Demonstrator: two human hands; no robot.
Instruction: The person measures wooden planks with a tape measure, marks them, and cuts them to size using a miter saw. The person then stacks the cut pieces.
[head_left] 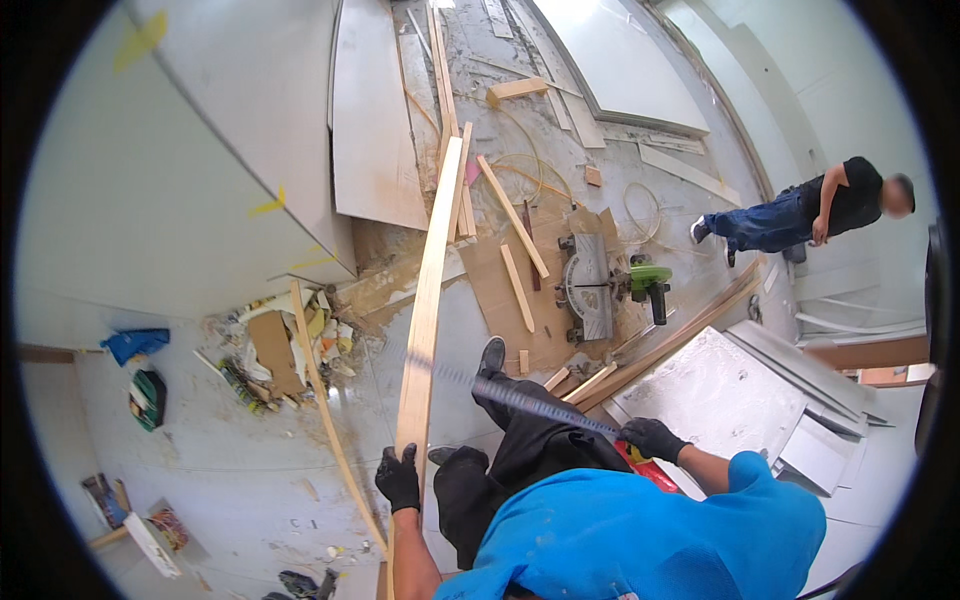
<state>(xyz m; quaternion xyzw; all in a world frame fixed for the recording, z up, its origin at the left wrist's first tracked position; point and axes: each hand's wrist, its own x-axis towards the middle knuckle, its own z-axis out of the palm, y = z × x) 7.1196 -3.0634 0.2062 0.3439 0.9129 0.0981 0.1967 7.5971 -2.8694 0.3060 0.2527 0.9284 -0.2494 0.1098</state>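
My gloved left hand (pixel 398 480) grips the lower part of a long, pale timber board (pixel 430 280), which extends away from me toward the top of the view. My gloved right hand (pixel 651 437), at my right side, is closed on a red and yellow tape measure (pixel 632 452). Its blade (pixel 520 404) stretches out leftward to the board, blurred at the far end; I cannot tell whether it touches the wood.
A green miter saw (pixel 645 280) sits on cardboard ahead-right, among loose timber offcuts (pixel 517 285). A person (pixel 820 210) in dark clothes stands at the right. Stacked white sheets (pixel 710 385), large panels (pixel 375 110), a debris pile (pixel 275 350) and hoses lie around the floor.
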